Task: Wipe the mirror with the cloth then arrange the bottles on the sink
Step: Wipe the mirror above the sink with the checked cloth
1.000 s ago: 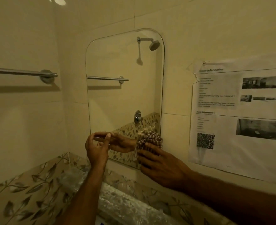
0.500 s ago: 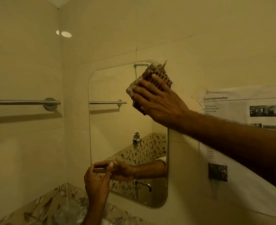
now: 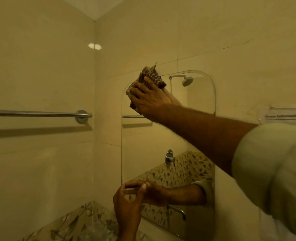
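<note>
Tiled wall's upright mirror (image 3: 192, 129): right hand (image 3: 150, 100) presses cloth (image 3: 150, 77) top-left.

Ribbed woven cloth (image 3: 150, 79), glossy glass mirror (image 3: 196, 129), polished metal towel rail (image 3: 39, 113).

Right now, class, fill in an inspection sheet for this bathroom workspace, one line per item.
Surface: mirror on tiled wall, rounded top corners.
Job's things: cloth pressed at the mirror's top left corner; bottles not seen.
Clutter: nothing seen.
Hands: right hand flat on cloth; left hand at mirror's lower left edge, fingers pinching.
Cables: nothing seen.
Surroundings: towel rail, paper notice, leaf-pattern tiles.
</note>
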